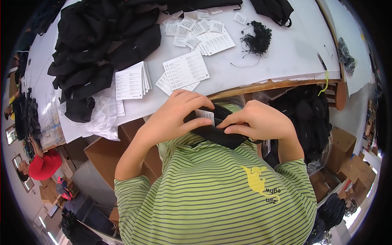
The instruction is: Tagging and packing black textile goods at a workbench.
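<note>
In front of my chest, at the near edge of the table, I hold a black fabric piece [225, 137] between both hands. My left hand [176, 114] grips its left side, fingers curled over the far edge and thumb on the near side. A small white printed label [205, 116] shows beside that thumb, against the black cloth. My right hand [258, 121] pinches the fabric to the right of the label, thumb and forefinger close together. The piece's full shape is partly hidden by my hands.
Black fabric goods [106, 36] are heaped on the white table [286, 61] at left. Stacked printed cards [130, 83], loose cards [185, 69], small white labels [198, 28] and a bundle of black strings [257, 38] lie there too. A black pen [322, 61] is at right; a person in red [45, 164] is far left.
</note>
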The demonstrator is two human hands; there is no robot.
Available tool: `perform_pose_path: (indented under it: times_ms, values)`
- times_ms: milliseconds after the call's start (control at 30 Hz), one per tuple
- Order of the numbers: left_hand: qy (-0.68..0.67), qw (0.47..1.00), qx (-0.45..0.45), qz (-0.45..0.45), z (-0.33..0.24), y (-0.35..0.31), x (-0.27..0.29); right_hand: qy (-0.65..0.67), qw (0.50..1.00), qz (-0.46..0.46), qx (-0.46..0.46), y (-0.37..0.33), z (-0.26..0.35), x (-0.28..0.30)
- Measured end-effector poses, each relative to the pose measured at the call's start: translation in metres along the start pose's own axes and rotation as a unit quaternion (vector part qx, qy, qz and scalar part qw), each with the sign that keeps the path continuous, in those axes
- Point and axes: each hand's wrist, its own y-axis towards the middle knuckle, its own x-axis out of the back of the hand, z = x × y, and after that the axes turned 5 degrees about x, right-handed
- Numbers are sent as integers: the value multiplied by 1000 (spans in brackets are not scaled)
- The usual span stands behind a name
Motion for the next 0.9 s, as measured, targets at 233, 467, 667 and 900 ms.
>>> perform_pose_path:
  times_ms: [233,467,667,900]
  values:
    - [-193,977,73,-49,1,-2,5,-18,997,-48,53,-4,-1,-14]
    - [39,998,-39,11,0,-3,-1,-45,995,-54,64,-4,-3,-14]
    - [76,994,-76,-15,1,-7,-11,-38,989,-137,49,-7,-4,-20]
    - [104,991,-41,-78,-3,-8,-20,-264,874,-408,19,-26,-31,-29]
